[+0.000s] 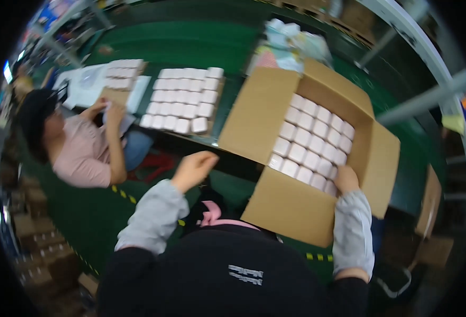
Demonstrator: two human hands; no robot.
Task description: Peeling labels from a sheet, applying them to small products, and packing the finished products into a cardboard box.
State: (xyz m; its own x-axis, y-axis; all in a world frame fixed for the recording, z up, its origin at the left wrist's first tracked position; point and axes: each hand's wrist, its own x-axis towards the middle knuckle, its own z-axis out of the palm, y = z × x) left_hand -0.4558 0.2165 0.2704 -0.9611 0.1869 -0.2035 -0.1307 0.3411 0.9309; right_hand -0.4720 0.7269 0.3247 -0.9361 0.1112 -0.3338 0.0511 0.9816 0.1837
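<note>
The wearer's left hand (195,168) is in mid-air, in front of the table edge and to the left of a large, open, brown cardboard box (291,208). Its fingers are curled inward into a loose fist, and nothing shows in its grasp. The right hand (346,179) reaches inside the box at its near right corner, against the end of rows of pale pinkish-white, round-cornered small blocks (313,143). Its fingers point down and are mostly hidden, so how far open they are, and whether they grip a block, cannot be told.

The blocks stand packed side by side within the box, whose flaps are folded outward. Loose light-grey fabric sleeves (156,216) cover both forearms.

Left of the box, on a dark green table (234,98), more blocks of the same kind (180,98) are set out in rows on a flat brown cardboard sheet (220,98). Farther left, a co-worker in a pale pink shirt (82,153) and dark cap (34,111) sits with both hands together around something small and whitish, blurred. Beyond the box lie crumpled, pale, translucent plastic bags (309,45).
</note>
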